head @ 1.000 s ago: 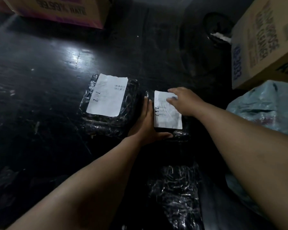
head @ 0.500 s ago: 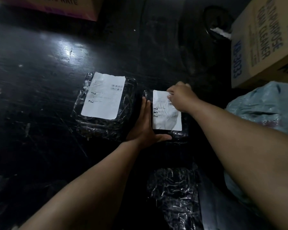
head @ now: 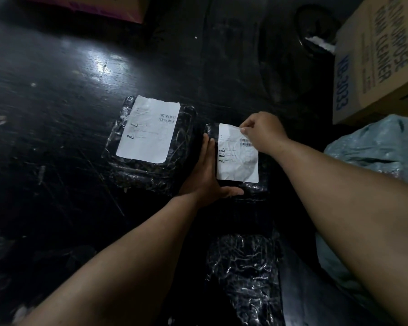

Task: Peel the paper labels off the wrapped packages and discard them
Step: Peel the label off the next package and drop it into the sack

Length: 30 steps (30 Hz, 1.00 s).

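Note:
Two black plastic-wrapped packages lie side by side on a dark floor. The larger left package (head: 151, 170) carries a white paper label (head: 149, 130). The smaller right package (head: 250, 189) has its own white label (head: 237, 158). My left hand (head: 207, 175) lies against that package's left side with straight fingers, the thumb along its near edge. My right hand (head: 262, 132) pinches the label's top right corner between thumb and fingers. A third wrapped package (head: 243, 276), showing no label, lies nearer to me.
A cardboard box (head: 377, 60) printed with blue text stands at the far right, a grey plastic bag (head: 375, 156) below it. Another box (head: 108, 5) sits at the top left edge. A dark round object (head: 316, 27) lies beside the right box.
My right hand has shifted from lying on the small label's right side to its top right corner and now pinches it. My left hand stays against the package.

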{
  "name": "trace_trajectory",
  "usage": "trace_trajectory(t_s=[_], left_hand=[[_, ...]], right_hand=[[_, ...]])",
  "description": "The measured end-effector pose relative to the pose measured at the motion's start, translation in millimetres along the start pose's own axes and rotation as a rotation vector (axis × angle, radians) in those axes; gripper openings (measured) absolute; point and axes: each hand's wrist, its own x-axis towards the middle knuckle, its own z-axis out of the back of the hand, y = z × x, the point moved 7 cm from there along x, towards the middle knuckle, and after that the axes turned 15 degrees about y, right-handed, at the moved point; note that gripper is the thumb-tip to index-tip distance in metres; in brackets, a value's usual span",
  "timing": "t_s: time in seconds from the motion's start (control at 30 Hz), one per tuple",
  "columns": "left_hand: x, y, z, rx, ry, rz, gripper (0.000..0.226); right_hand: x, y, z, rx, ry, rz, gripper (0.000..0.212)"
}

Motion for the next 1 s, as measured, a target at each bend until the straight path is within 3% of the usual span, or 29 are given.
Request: trace_trajectory(t_s=[0.27,1.0], left_hand=[[1,4,-1,-0.011,-0.026,0.006,0.15],[-1,1,1,-0.028,-0.055,-0.038,0.144]], right_hand=[[-8,6,-2,-0.1,-0.092,0.122,0.012],[-31,13,-12,-0.19,-0.015,0.225,0.014]])
